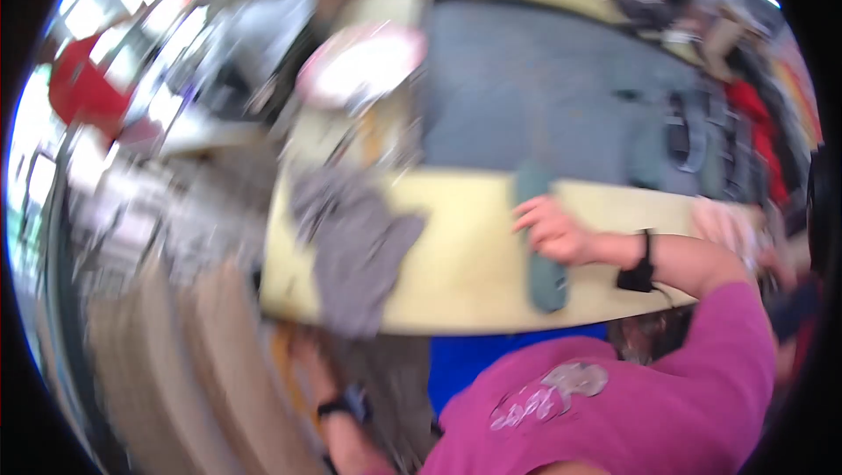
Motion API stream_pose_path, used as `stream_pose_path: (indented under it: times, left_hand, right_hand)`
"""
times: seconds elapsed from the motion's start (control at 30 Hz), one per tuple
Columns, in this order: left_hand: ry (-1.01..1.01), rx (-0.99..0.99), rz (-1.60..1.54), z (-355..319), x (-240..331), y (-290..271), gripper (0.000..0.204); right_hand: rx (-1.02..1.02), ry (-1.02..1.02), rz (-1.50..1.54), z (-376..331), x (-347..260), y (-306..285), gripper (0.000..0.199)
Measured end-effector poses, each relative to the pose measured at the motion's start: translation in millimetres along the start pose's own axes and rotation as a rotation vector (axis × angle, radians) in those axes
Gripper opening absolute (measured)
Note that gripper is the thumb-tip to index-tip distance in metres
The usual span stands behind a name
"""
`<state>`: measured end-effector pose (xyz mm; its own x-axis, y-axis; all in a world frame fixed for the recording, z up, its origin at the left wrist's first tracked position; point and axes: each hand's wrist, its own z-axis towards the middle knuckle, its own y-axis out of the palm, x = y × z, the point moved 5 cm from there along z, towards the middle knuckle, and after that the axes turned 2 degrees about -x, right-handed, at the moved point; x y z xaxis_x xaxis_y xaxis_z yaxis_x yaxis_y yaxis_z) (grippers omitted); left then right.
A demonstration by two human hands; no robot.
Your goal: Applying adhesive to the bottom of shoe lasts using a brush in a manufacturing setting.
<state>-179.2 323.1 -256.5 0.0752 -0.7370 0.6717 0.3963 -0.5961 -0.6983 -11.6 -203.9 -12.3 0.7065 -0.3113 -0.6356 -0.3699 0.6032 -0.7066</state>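
Observation:
My right hand [558, 231], with a black band at the wrist, is over a long dark green piece with rounded ends [548, 286]. Its fingers curl across the middle of the piece, which spans the pale yellow tabletop [456, 251]. Motion blur hides whether it is cloth or something stiffer. Below the table's left front corner is my left hand [309, 357], smeared, with a dark watch on the wrist; its fingers cannot be made out. A crumpled grey-brown cloth [355, 242] lies on the left of the table, its lower end over the front edge.
Behind the yellow strip lies a dark grey panel [517, 80], with several dark green pieces [688, 133] at its right. A round white thing with a pink rim [361, 64] is at the back left. Beige cloth [197, 361] hangs at the left. People's hands blur at the right.

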Motion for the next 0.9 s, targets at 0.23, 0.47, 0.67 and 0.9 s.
stream_pose_path:
  times: [0.23, 0.47, 0.67, 0.9]
  left_hand:
    - [-0.185, -0.137, -1.252, 162.3, 143.8, 200.7, 0.049]
    - [-0.360, -0.179, -1.464, 142.9, 160.4, 229.5, 0.047]
    - [-0.501, -0.199, -1.527, 117.2, 171.7, 217.0, 0.047]
    - [-0.602, -0.210, -1.471, 84.3, 156.1, 151.6, 0.045]
  right_hand:
    - [-0.139, 0.093, -0.035, -0.7, -7.1, 23.9, 0.013]
    - [-0.213, 0.175, -0.081, 13.4, -13.2, 21.7, 0.013]
    - [-0.211, 0.175, -0.085, 18.5, -8.9, 14.2, 0.012]
    - [-0.173, 0.122, -0.127, 12.0, -3.4, 13.0, 0.014]
